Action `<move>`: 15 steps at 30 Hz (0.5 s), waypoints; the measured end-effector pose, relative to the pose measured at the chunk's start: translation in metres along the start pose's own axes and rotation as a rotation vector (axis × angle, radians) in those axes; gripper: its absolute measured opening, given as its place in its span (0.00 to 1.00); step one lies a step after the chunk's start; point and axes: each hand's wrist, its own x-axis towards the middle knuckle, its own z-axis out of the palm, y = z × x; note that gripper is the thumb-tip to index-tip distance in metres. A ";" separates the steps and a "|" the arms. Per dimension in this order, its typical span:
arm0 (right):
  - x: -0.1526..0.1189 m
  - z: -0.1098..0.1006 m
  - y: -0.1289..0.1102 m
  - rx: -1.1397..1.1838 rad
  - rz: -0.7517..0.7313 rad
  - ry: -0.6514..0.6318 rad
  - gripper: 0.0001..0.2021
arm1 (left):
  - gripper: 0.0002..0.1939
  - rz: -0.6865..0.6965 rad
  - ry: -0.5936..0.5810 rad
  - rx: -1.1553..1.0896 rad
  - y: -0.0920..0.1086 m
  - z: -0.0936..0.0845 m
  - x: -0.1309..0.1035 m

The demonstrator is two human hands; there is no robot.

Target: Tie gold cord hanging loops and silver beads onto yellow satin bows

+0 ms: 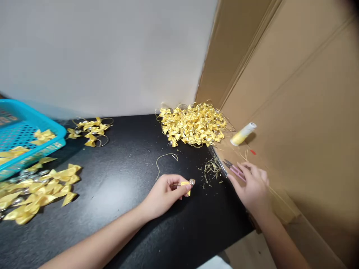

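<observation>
My left hand (171, 192) is closed in a pinch on a small yellow ribbon bow (185, 184), just above the black table. A silvery bell (192, 182) shows at the bow's end, beyond my thumb. Behind that hand a thin gold cord (161, 160) curls over the tabletop; whether it joins the bow is hidden. At the table's right edge, my right hand (254, 186) has its thumb and fingers around the pink handles of thread snips (238, 172). The dark blades point away to the left, near a scatter of cord scraps (212, 168).
A heap of finished-looking bows with cord loops (193, 125) lies by the wall. A thread spool (243, 134) stands on cardboard (303, 112) at the right. Leftward are a blue basket (60, 130), a few looped bows (91, 129) and loose bows with bells (42, 192).
</observation>
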 end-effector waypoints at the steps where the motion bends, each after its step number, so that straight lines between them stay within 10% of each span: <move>1: -0.002 0.001 0.007 -0.070 0.028 -0.030 0.17 | 0.15 0.010 0.003 0.017 0.001 0.004 0.003; 11: 0.009 0.007 0.002 0.248 0.083 -0.091 0.12 | 0.13 0.012 0.215 -0.034 -0.003 -0.002 -0.007; 15: 0.011 0.002 -0.049 0.829 0.152 -0.441 0.09 | 0.11 0.025 0.409 -0.067 -0.008 -0.018 -0.027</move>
